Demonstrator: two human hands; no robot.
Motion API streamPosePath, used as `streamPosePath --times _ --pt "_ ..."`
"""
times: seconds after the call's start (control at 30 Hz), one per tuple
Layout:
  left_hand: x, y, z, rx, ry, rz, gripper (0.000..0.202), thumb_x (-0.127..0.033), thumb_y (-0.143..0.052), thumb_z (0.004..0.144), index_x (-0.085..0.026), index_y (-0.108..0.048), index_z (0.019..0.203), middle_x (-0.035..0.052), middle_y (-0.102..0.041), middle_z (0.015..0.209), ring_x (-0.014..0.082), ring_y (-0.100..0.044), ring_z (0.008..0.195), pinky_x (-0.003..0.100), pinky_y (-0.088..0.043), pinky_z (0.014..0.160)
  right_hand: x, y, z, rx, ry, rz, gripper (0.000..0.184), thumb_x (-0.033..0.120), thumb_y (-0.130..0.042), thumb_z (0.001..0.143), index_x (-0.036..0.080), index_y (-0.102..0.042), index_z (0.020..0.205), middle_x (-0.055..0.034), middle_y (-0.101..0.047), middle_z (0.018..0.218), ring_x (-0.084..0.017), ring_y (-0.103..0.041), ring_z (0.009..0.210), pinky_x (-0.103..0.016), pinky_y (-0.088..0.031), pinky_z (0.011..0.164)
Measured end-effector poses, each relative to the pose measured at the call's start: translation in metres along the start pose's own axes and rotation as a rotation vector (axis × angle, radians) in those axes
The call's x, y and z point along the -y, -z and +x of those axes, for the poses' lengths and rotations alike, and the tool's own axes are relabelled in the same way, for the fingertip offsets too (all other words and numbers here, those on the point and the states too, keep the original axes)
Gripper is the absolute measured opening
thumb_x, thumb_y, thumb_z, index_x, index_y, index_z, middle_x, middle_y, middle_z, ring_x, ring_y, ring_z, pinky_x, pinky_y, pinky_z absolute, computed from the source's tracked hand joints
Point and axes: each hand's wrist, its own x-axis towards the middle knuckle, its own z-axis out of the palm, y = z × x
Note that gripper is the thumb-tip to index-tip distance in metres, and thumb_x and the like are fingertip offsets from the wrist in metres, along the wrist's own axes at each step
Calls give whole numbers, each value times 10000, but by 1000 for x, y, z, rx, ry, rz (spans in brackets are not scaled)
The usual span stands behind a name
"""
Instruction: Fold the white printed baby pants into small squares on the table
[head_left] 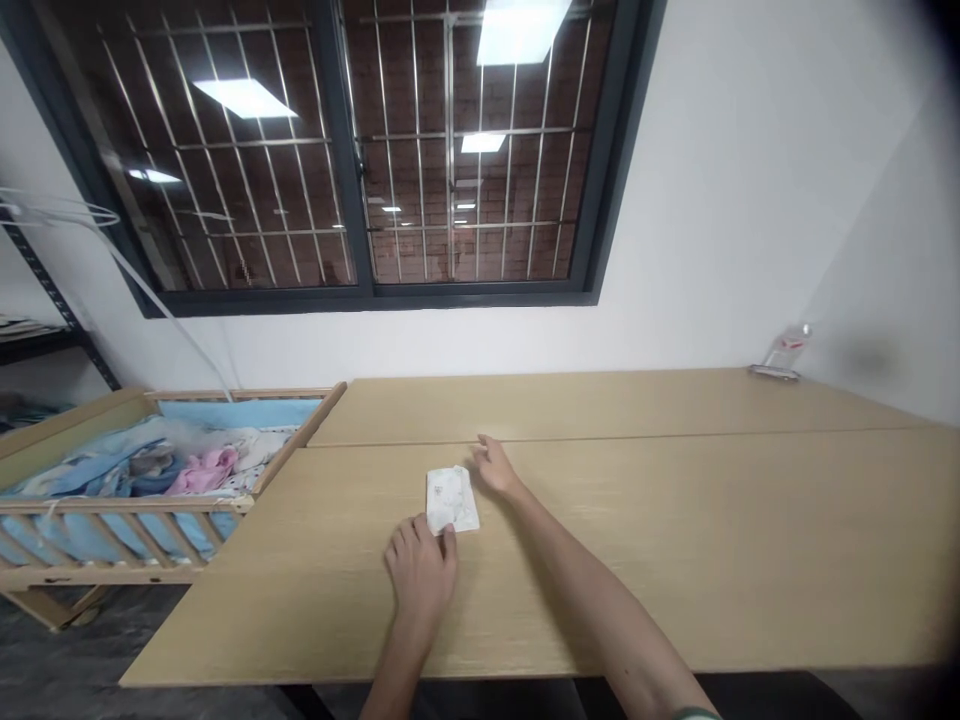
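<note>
One bench is largest. From its one white packet, one window stands at twelve o'clock, one crib at nine. Two hands: the left hand, at seven, touches the packet — grasping or resting, I cannot tell; the right hand, at two, has released fingers, loosely curled. The packet lies flat.

One left hand and one right hand are counted — two in all — with one white packet; one crib, one window, one clear bottle and one pink cloth are also seen.
</note>
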Motion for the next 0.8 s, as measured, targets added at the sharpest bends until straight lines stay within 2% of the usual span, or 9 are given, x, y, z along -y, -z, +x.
streamPosePath --times 0.1,0.2,0.37,0.5,0.6,0.67,0.73,0.8 --pt "3 11 21 123 94 63 507 -485 -352 1018 -88 -651 1120 218 -673 1151 367 -615 1128 471 -419 944 -3 0 -12 -40 -10 66 444 400 -529 917 131 -656 1246 -180 -664 1287 -270 -638 1146 -435 -472 1041" --pt "3 12 38 174 98 54 533 -494 -375 1006 -52 -647 1131 252 -671 1179 377 -622 1134 470 -407 959 4 -3 -24 6 12 137 330 381 -548 895 153 -707 1072 -130 -738 1082 -240 -678 976 -389 -525 921" --pt "-6 4 54 203 69 -25 496 -464 -459 972 -35 -645 1139 281 -670 1201 387 -618 1175 461 -404 978 18 -15 -36 69 24 187 254 372 -697 773 160 -693 913 -63 -712 896 -205 -633 837 -329 -509 805" --pt "-8 6 57 213 8 -161 329 -358 -462 978 -97 -633 1083 222 -719 1109 310 -678 1071 382 -446 905 25 -27 -45 3 -24 164 268 314 -774 657 183 -611 826 12 -606 778 -153 -538 729 -271 -458 701" --pt "2 21 47 197 -55 -293 242 -337 -418 1001 -172 -596 999 122 -738 1010 219 -695 946 290 -468 808 40 -37 -66 -9 -29 270 260 317 -734 687 200 -542 818 46 -521 729 -135 -484 688 -250 -422 659" --pt "18 37 32 160 -106 -388 251 -367 -387 1013 -210 -557 914 63 -719 918 185 -678 858 257 -474 755 59 -44 -89 67 -8 358 243 335 -702 733 205 -530 844 54 -494 717 -132 -468 676 -245 -407 644" --pt "43 56 9 85 -181 -501 298 -438 -392 1006 -233 -519 830 22 -669 802 177 -642 758 249 -479 700 83 -51 -120 161 28 408 225 348 -685 773 202 -542 868 47 -496 735 -129 -460 677 -246 -396 643" --pt "77 76 -18 2 -247 -566 344 -514 -438 977 -245 -517 777 -7 -617 713 174 -604 679 247 -481 646 109 -60 -154 237 59 439 214 356 -675 805 201 -566 905 40 -506 747 -127 -451 675 -247 -387 639"
